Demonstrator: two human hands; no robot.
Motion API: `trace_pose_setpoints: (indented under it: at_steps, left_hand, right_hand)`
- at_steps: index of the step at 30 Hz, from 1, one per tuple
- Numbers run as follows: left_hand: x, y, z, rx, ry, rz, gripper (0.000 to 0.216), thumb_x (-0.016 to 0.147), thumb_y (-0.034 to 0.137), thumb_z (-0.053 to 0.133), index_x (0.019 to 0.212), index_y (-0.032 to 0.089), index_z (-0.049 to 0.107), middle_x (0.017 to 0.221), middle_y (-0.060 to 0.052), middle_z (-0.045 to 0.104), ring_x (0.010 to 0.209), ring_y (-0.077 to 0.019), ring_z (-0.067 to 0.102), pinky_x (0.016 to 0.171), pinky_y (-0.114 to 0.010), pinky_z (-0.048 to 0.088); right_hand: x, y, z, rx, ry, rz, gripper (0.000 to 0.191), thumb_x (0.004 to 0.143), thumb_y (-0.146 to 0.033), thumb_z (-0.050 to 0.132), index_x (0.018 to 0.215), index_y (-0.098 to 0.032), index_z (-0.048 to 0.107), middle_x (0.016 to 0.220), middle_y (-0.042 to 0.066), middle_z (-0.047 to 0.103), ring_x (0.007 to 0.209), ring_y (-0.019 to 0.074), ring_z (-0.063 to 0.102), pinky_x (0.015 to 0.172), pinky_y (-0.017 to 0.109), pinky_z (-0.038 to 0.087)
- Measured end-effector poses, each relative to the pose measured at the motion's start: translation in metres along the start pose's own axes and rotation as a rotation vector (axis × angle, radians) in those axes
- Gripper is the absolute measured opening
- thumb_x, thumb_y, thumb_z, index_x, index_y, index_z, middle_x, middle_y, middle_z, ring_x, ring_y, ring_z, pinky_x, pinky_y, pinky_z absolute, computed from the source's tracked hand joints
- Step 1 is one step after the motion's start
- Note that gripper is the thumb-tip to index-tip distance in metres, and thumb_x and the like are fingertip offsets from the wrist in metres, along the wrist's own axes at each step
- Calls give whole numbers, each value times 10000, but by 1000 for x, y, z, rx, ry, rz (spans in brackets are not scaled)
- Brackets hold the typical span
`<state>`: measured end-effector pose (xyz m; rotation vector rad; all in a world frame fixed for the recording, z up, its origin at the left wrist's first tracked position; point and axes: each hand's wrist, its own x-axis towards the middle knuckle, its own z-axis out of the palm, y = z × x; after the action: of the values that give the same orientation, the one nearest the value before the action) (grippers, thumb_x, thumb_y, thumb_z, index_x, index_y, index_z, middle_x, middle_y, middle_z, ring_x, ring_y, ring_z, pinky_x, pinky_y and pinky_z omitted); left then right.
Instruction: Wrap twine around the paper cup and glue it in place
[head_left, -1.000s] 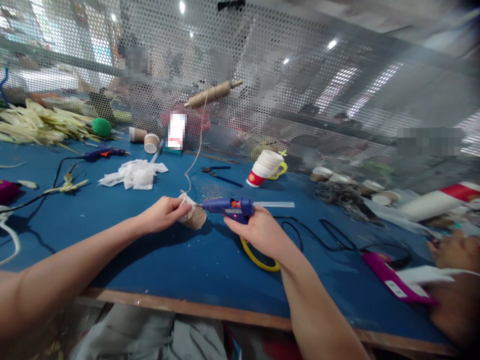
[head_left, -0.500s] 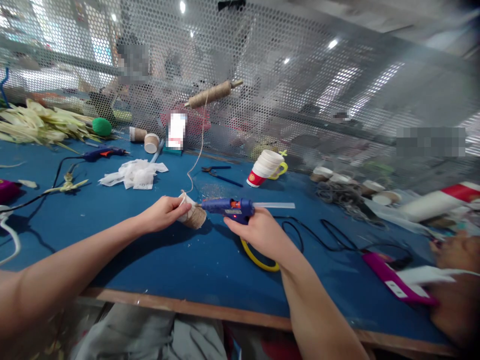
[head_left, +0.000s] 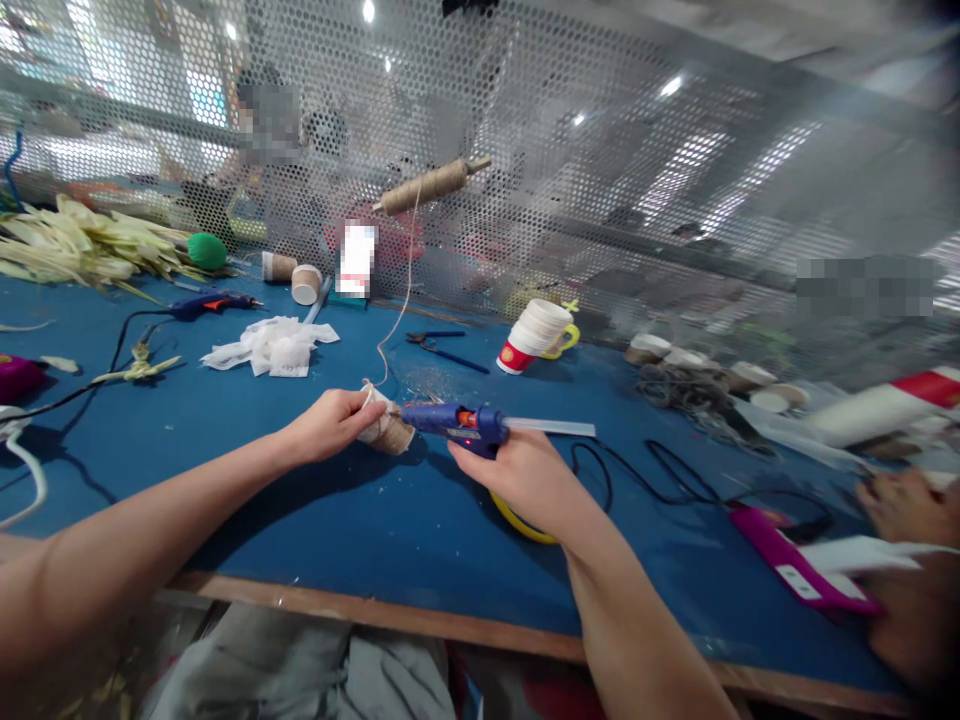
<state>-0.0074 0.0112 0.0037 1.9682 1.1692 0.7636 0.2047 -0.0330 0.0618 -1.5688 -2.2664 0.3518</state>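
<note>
My left hand [head_left: 334, 422] is closed around a small paper cup [head_left: 391, 433], tilted on its side and partly wrapped in brown twine. From the cup a strand of twine [head_left: 409, 290] runs up to a twine spool [head_left: 431, 187] on a stick in front of the mesh. My right hand [head_left: 531, 470] grips a blue glue gun [head_left: 465, 424] with a small red light lit and a clear glue stick [head_left: 551, 427] poking out of its back. The gun's nozzle is at the cup's wrapped side; whether it touches, I cannot tell.
Pliers [head_left: 446, 350] and stacked paper cups [head_left: 534, 335] lie beyond my hands. A yellow ring [head_left: 521, 520] sits partly under my right hand. Crumpled white cloth [head_left: 274, 347] and another glue gun [head_left: 214, 303] are leftward. Rightward are a purple power strip [head_left: 802, 560] and another person's hand [head_left: 911, 510].
The view has shifted slightly. The glue gun's nozzle stays by the cup, and both hands keep their hold with little movement.
</note>
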Motion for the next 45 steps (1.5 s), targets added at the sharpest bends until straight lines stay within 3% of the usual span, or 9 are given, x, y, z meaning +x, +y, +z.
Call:
trace_pose_setpoints:
  at_steps: [6, 18, 30, 38, 45]
  left_hand:
    - [1, 2, 0, 17, 52, -58, 479, 789, 455, 306, 704, 83, 595, 550, 20, 411, 523, -84, 320, 478, -192, 265]
    - [1, 2, 0, -42, 56, -65, 454, 780, 442, 334, 768, 90, 620, 625, -22, 569, 596, -121, 465, 553, -207, 369]
    - [2, 2, 1, -13, 54, -46, 480, 792, 454, 302, 732, 90, 608, 624, -12, 527, 585, -108, 419, 548, -205, 352]
    - [2, 1, 0, -61, 24, -25, 461, 787, 443, 334, 748, 81, 616, 646, -26, 571, 609, -125, 467, 561, -204, 376]
    - [0, 1, 0, -63, -8, -2, 459, 794, 435, 323, 765, 77, 609, 635, -21, 561, 599, -122, 469, 555, -206, 375]
  right_hand:
    - [-3, -9, -2, -57, -36, 21, 184, 721, -303, 454, 631, -173, 549, 589, 5, 569, 566, 143, 518, 537, 243, 362]
    - [-5, -8, 0, 2, -47, -46, 199, 743, -272, 446, 701, -178, 616, 623, 0, 599, 595, 138, 519, 595, 241, 379]
    - [-4, -7, 2, -18, -66, -100, 179, 744, -268, 449, 742, -189, 609, 732, 16, 645, 695, 164, 557, 656, 250, 387]
    - [-3, -7, -1, -27, -17, 2, 181, 720, -293, 468, 637, -169, 571, 606, 10, 600, 554, 142, 523, 537, 245, 370]
    - [1, 0, -1, 31, 29, -47, 149, 702, -288, 487, 645, -173, 563, 600, 2, 586, 563, 139, 514, 543, 239, 379]
